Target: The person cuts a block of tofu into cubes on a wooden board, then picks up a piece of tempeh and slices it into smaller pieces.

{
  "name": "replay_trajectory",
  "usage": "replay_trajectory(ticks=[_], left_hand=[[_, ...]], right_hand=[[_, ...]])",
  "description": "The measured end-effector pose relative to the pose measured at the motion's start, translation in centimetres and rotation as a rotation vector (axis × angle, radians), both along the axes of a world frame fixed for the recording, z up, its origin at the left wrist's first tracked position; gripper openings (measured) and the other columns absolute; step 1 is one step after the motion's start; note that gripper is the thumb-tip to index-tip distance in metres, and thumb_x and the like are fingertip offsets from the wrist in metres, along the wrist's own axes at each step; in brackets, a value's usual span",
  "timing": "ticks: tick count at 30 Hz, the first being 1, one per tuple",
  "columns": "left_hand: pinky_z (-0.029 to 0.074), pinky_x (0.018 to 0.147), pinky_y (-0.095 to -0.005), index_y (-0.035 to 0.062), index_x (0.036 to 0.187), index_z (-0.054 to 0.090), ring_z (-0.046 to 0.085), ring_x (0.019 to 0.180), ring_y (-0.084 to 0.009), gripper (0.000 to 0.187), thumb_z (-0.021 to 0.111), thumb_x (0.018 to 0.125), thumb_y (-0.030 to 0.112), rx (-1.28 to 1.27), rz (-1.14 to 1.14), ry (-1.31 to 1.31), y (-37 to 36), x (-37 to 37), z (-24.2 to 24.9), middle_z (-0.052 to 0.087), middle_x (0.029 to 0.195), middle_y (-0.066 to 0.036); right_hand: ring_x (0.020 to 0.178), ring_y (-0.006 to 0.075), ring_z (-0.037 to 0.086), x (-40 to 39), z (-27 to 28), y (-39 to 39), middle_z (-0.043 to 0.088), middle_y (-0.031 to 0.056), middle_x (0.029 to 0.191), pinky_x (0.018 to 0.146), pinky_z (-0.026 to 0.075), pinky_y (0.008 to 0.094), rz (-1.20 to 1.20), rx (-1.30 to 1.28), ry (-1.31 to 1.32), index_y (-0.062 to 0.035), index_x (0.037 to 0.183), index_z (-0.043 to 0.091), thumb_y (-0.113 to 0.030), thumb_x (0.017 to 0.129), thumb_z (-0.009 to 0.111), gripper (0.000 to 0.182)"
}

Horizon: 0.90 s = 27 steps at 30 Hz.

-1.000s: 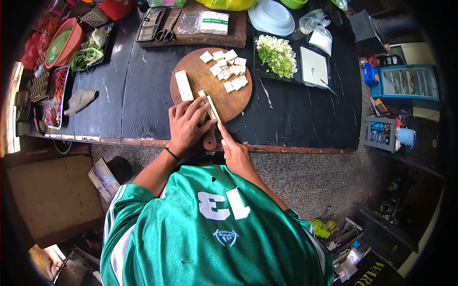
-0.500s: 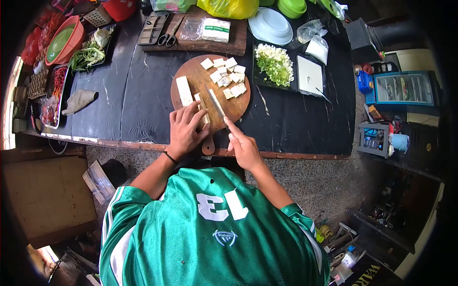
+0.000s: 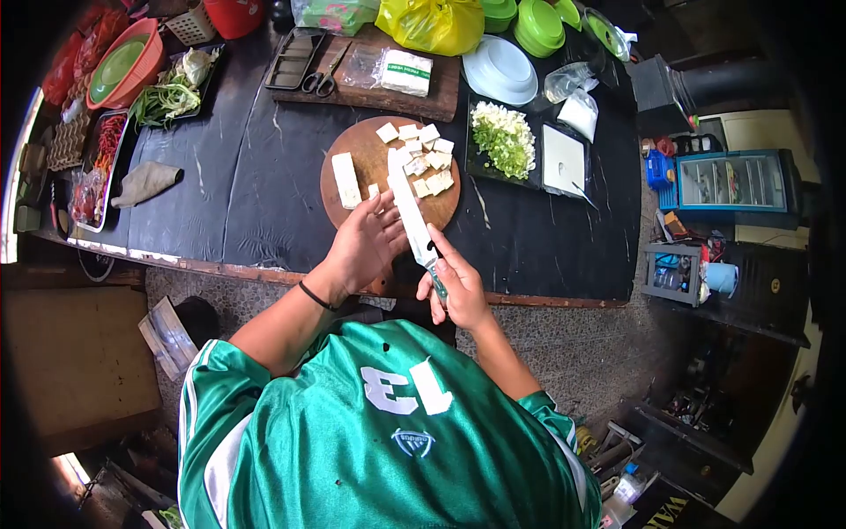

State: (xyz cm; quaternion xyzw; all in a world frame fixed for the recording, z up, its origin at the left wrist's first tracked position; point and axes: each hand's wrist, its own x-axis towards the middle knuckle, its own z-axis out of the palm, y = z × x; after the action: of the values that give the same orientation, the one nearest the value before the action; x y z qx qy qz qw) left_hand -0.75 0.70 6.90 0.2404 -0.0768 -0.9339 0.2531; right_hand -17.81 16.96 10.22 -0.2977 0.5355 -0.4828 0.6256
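Observation:
My right hand (image 3: 454, 280) grips the green handle of a kitchen knife (image 3: 410, 212), whose pale blade points away from me, its broad side turned up. Palm up and fingers stretched, my left hand (image 3: 366, 242) is right beside the blade over the near part of a round wooden cutting board (image 3: 359, 141). On the board's left lies a white tofu block (image 3: 346, 180), with a small white piece (image 3: 374, 190) by my left fingertips. Several cut tofu cubes (image 3: 438, 160) are gathered at the board's right, partly covered by the blade.
Behind the board, scissors (image 3: 322, 81) and a white package (image 3: 406, 72) lie on a thick wooden slab (image 3: 370, 97). A black tray of chopped greens (image 3: 502, 141) and a white board (image 3: 564, 160) are at right. A grey cloth (image 3: 146, 185) and vegetable trays sit left.
My left hand has left the tofu strip and turned palm up, moving right to the knife. The knife has been lifted and rotated so its broad side shows.

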Motion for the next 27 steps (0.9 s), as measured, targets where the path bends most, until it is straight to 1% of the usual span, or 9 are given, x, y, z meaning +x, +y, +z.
replay_trajectory(ticks=[2,5,6,8,9,12,16,21,27], left_hand=[[0.051,0.120,-0.0426,0.0039,0.162,0.052,0.066,0.139,-0.0265,0.055,0.058,0.118,0.037,0.042,0.064,-0.054,-0.1,-0.1,-2.2,0.069,0.149,-0.015],[0.058,0.098,-0.0337,0.0063,0.138,0.071,0.076,0.110,-0.0170,0.027,0.058,0.118,0.019,-0.506,0.244,-0.572,-1.1,1.2,-1.8,0.080,0.123,-0.008],[0.058,0.098,-0.0337,0.0063,0.138,0.071,0.076,0.110,-0.0170,0.027,0.058,0.118,0.019,-0.512,0.249,-0.570,-1.4,1.5,-1.2,0.080,0.123,-0.008],[0.057,0.100,-0.0377,0.0089,0.134,0.074,0.075,0.115,-0.0212,0.026,0.064,0.111,0.013,-0.999,0.024,-0.826,-2.0,2.6,-0.4,0.080,0.126,-0.010],[0.053,0.108,-0.0444,0.0117,0.133,0.076,0.072,0.125,-0.0266,0.033,0.071,0.101,0.008,-1.664,0.031,-1.020,-3.2,3.1,-0.2,0.078,0.132,-0.010],[0.046,0.117,-0.0494,0.0153,0.133,0.078,0.066,0.136,-0.0301,0.039,0.074,0.095,0.010,-2.024,-0.084,-1.084,-4.6,1.6,0.0,0.076,0.139,-0.008],[0.041,0.121,-0.0511,0.0205,0.133,0.079,0.064,0.139,-0.0270,0.039,0.077,0.094,0.016,-2.186,-0.420,-1.136,-6.5,-1.0,-0.5,0.075,0.142,-0.004],[0.037,0.119,-0.0672,0.0274,0.127,0.081,0.062,0.140,-0.0213,0.038,0.079,0.090,0.021,-2.368,-0.676,-1.080,-7.5,-3.6,-0.3,0.075,0.137,0.003],[0.033,0.120,-0.0696,0.0275,0.128,0.082,0.060,0.144,-0.0206,0.043,0.086,0.086,0.023,-2.342,-0.787,-1.118,-7.4,-3.9,1.0,0.075,0.134,0.003]], right_hand=[[0.047,0.0078,0.056,0.3,0.3,0.2,0.071,0.0109,0.085,0.046,0.050,0.0225,-0.084,-0.042,0.062,-0.0193,0.184,0.028,-0.033,0.126,0.046,0.062],[0.051,0.0062,0.056,-1.0,0.4,1.8,0.070,0.0044,0.082,0.050,0.050,0.0235,-0.287,-0.027,0.312,-0.0138,0.180,0.037,-0.025,0.122,0.057,0.063],[0.055,0.0066,0.058,-2.2,-0.6,2.6,0.070,0.0026,0.082,0.053,0.052,0.0247,-0.333,-0.026,0.428,-0.0102,0.177,0.044,-0.026,0.120,0.063,0.063],[0.066,0.0083,0.065,-5.1,-3.4,4.6,0.070,0.0013,0.083,0.064,0.056,0.0277,-0.388,0.077,0.759,-0.0029,0.168,0.056,-0.028,0.115,0.072,0.061],[0.075,0.0097,0.068,-5.8,-2.6,4.9,0.071,0.0024,0.085,0.073,0.058,0.0296,-0.422,0.146,0.778,0.0004,0.163,0.061,-0.029,0.113,0.075,0.059],[0.075,0.0118,0.067,-9.2,-4.8,7.2,0.070,0.0058,0.084,0.074,0.058,0.0333,-0.460,0.162,0.938,0.0012,0.159,0.063,-0.028,0.113,0.075,0.056],[0.071,0.0179,0.063,-12.5,-5.3,9.3,0.070,0.0085,0.082,0.072,0.055,0.0371,-0.468,0.190,1.047,-0.0036,0.157,0.065,-0.024,0.113,0.072,0.049],[0.075,0.0190,0.072,-14.9,-5.9,10.9,0.073,0.0110,0.083,0.075,0.058,0.0371,-0.524,0.237,1.014,-0.0019,0.156,0.065,-0.025,0.114,0.071,0.048],[0.078,0.0202,0.075,-16.3,-6.7,12.3,0.077,0.0111,0.085,0.077,0.059,0.0376,-0.516,0.196,0.984,-0.0014,0.155,0.065,-0.026,0.115,0.070,0.047]])
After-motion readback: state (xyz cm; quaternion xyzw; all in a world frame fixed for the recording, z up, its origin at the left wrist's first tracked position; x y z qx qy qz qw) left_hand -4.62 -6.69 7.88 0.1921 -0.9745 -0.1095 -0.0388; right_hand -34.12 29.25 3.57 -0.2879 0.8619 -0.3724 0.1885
